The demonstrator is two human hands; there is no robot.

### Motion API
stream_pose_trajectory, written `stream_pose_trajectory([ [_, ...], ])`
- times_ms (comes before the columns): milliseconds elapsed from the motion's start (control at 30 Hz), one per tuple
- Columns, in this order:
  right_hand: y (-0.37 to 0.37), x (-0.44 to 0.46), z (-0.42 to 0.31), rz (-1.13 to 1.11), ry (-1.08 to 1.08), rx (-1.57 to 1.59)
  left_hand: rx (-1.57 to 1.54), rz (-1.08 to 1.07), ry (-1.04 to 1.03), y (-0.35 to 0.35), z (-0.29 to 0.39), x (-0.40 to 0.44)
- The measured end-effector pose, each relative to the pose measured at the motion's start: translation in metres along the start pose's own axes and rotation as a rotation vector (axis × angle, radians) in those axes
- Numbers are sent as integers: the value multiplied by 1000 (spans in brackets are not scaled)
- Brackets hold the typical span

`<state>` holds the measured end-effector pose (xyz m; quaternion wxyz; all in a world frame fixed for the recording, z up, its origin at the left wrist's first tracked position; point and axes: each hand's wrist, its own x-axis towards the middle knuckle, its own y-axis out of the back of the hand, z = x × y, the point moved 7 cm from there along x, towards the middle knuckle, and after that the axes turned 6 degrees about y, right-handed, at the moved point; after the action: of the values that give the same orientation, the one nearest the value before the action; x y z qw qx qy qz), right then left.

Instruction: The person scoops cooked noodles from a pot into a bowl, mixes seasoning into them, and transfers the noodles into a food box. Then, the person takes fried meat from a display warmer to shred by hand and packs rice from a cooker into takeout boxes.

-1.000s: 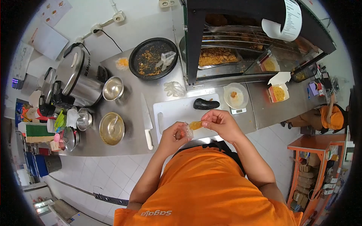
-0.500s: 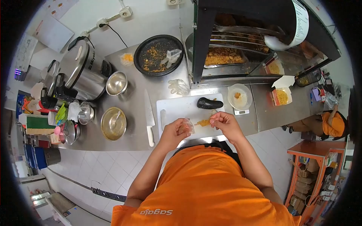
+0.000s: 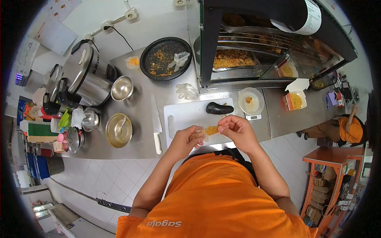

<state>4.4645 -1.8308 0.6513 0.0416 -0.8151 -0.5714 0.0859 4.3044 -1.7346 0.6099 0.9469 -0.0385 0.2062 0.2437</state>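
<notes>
My left hand [image 3: 185,139] is closed on a small clear plastic bag [image 3: 199,135] over the near edge of the white cutting board [image 3: 184,115]. My right hand [image 3: 237,132] pinches the end of a yellow-brown piece [image 3: 211,130], whose other end is at the bag's mouth. Behind my hands a black pestle [image 3: 219,108] lies on the board. To the left of the board lies a knife with a white handle [image 3: 157,143].
A round black mortar [image 3: 158,73], a crumpled plastic glove [image 3: 186,91], metal bowls [image 3: 119,131] and a large pot [image 3: 93,79] stand on the counter. At right are a clear bowl on a scale [image 3: 251,101], an open food box [image 3: 295,100] and another person [image 3: 349,129].
Half a second ago my hands were farther apart, with the yellow-brown piece low over the board. Now my right hand holds it up against the bag.
</notes>
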Motion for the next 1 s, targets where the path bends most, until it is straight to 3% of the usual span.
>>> stream_pose_trajectory([
  [267, 6, -3, -1, 19, 70, -435, 21, -35, -91, -2, -3, 0],
  [400, 0, -4, 6, 10, 58, -327, 242, -49, -70, -7, 2, -1],
  [567, 0, -4, -10, 85, 153, -665, 239, -17, -130, -8, 1, -4],
  [700, 0, -5, -6, 23, 106, -658, 244, 13, -142, -5, 15, -10],
  [867, -13, -7, -17, 15, 194, -712, 386, 8, -77, -7, 14, -7],
  [933, -17, -7, -23, 11, 217, -732, 296, 73, -202, -6, 7, -3],
  [1000, -18, -8, -26, 10, 238, -753, 222, 48, -190, -7, 1, 0],
])
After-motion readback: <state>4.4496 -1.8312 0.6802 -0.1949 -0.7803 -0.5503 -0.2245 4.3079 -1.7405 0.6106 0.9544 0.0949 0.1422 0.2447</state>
